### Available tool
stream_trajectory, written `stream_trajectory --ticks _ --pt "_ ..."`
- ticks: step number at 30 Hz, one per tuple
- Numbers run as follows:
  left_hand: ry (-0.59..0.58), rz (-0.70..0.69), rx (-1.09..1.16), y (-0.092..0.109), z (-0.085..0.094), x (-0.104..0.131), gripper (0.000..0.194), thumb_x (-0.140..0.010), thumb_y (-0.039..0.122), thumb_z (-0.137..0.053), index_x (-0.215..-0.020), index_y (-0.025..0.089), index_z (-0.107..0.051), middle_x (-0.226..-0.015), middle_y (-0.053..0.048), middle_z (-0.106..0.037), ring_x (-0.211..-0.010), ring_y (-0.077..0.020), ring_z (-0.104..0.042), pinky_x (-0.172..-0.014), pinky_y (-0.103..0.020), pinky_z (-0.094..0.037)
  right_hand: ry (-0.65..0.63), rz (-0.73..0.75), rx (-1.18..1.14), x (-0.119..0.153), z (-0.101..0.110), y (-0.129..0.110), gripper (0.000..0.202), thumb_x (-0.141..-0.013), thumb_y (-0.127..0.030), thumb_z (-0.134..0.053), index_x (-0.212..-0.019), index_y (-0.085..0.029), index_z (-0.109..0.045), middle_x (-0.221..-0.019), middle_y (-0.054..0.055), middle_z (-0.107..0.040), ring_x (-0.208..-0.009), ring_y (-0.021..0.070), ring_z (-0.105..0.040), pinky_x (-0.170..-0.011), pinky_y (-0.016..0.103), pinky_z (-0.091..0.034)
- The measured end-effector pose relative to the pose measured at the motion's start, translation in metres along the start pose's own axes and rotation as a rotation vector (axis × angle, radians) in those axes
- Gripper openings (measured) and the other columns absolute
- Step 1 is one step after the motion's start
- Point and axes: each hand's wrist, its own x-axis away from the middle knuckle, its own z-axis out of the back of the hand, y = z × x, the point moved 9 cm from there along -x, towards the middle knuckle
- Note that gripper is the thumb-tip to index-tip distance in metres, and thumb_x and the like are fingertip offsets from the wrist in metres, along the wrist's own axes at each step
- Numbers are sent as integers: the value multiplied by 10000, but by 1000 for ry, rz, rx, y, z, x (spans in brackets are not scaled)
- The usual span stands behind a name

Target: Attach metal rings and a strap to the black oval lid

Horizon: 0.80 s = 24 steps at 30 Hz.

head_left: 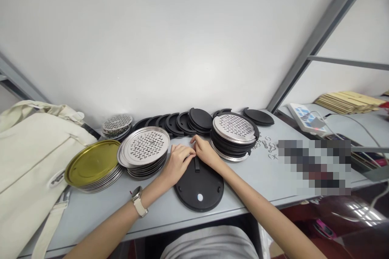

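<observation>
A round black disc lies flat on the table in front of me, with a short dark strap in its upper part and a white round spot near its lower edge. Above the disc's far edge, the fingertips of my left hand and my right hand meet in a pinch. Whatever sits between them is too small or hidden to make out. Left of my hands is a perforated silver plate on a stack of dark discs. To their right, another perforated plate tops a black and silver stack.
Gold plates are stacked at the left beside a cream bag. Black discs lean along the wall. Small metal rings lie scattered at the right, near a blurred patch. Wooden boards lie farther right, past a metal post.
</observation>
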Motion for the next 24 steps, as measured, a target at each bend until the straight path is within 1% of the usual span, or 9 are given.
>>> stream_trajectory --ticks 3,6,11,18,24 --pt "-4 -7 8 1 0 0 83 -924 164 -535 -900 192 -609 -890 -13 -652 -899 -183 -574 -823 -331 -339 4 -17 21 1 1 2 263 -832 -54 -338 -938 -170 -548 -726 27 -616 -669 157 -574 -657 228 -396" --pt "0 -3 8 1 0 0 111 -930 165 -517 -919 193 -624 -904 -18 -665 -906 -186 -580 -834 -338 -341 4 -23 37 2 2 5 268 -835 -55 -344 -952 -168 -557 -725 32 -624 -665 160 -575 -654 229 -391" --pt "-4 -17 10 2 1 -1 125 -931 168 -517 -938 196 -639 -918 -15 -678 -914 -187 -582 -850 -345 -335 19 -18 60 3 5 5 273 -830 -44 -354 -970 -167 -554 -790 50 -646 -718 161 -586 -678 228 -389" --pt "-13 -22 5 1 4 -2 113 -925 213 -553 -923 221 -665 -892 0 -675 -904 -186 -573 -843 -346 -324 6 -22 93 5 5 4 274 -838 -39 -357 -997 -171 -536 -718 26 -629 -660 151 -584 -641 213 -391" --pt "-15 -19 9 -2 3 -3 128 -932 244 -544 -888 217 -662 -876 -3 -681 -893 -185 -580 -844 -347 -332 -18 -56 166 5 4 5 290 -846 -24 -349 -1021 -161 -536 -814 56 -661 -733 150 -607 -684 214 -397"
